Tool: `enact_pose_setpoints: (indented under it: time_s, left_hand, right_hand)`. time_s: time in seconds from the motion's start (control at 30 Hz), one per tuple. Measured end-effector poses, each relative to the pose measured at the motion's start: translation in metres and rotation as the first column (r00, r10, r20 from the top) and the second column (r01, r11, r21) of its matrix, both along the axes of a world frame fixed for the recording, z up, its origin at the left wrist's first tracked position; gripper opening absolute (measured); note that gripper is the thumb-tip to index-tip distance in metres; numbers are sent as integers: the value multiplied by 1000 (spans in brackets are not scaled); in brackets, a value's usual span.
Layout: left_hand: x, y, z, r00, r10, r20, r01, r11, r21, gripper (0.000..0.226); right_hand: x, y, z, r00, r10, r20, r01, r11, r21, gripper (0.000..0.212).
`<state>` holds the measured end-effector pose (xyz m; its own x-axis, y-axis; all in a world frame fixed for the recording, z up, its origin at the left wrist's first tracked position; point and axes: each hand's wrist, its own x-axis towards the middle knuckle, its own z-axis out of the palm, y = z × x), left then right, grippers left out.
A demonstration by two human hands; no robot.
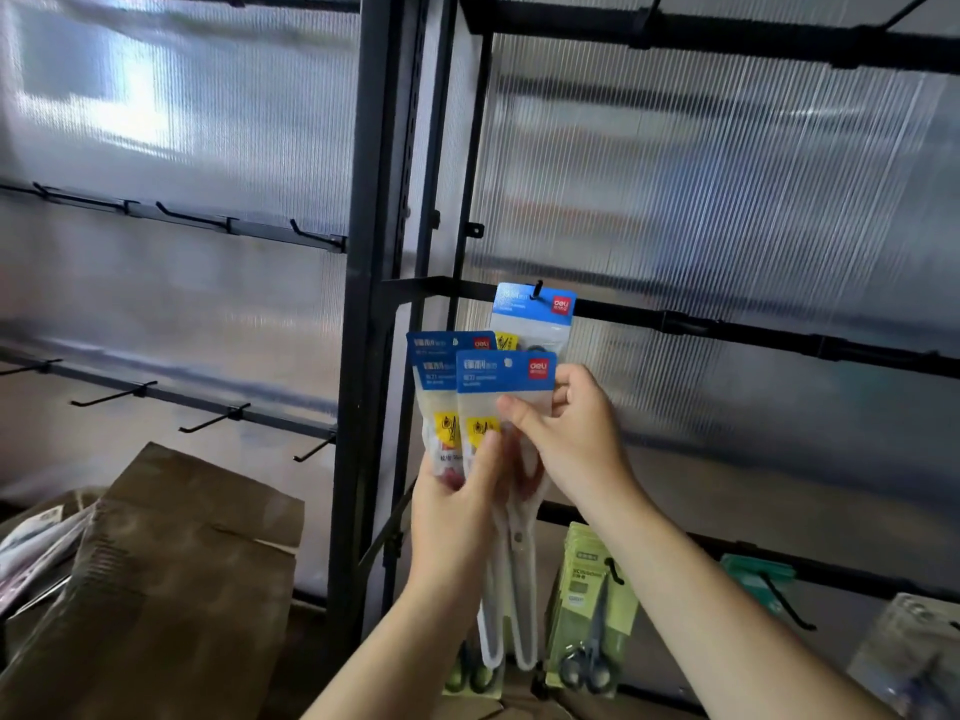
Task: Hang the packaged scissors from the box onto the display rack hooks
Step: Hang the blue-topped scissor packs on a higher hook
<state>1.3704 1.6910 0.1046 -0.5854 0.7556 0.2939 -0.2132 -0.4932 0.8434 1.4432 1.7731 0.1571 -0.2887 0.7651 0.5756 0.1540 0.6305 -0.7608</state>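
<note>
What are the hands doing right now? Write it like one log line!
left hand: holds packs | right hand: pinches front pack | hook: one hung pack | box: lower left

Ribbed translucent panels fill the wall you face, their flutes running upright and a pale glare spreading over the upper left sheet. Low in your view, just right of centre, green packets hang in a stack, the front one showing dark-handled scissors behind clear film. Farther right, a teal packet hangs apart from them, its print too blurred to read. In the bottom right corner a clear packet shows only as a soft grey shape. At the left edge, glossy loose packets lie in a slanted heap, partly cut off by the frame.
</note>
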Motion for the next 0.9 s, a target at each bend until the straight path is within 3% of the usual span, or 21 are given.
enact_pose_setpoints:
  time_s: [0.27, 0.73, 0.9]
  left_hand:
    - [0, -3, 4, 1000, 19, -10, -19, 1000, 9, 34]
    - [-7, 1, 1, 987, 155, 38, -155, 988, -8, 23]
    - [-9, 1, -1, 986, 161, 35, -161, 987, -17, 22]
  right_hand:
    - [-7, 18, 33, 960, -173, -222, 202, 972, 119, 11]
    - [-26, 29, 57, 937, -273, -218, 293, 954, 68, 15]
    - [-26, 31, 55, 909, -301, -288, 325, 945, 38, 14]
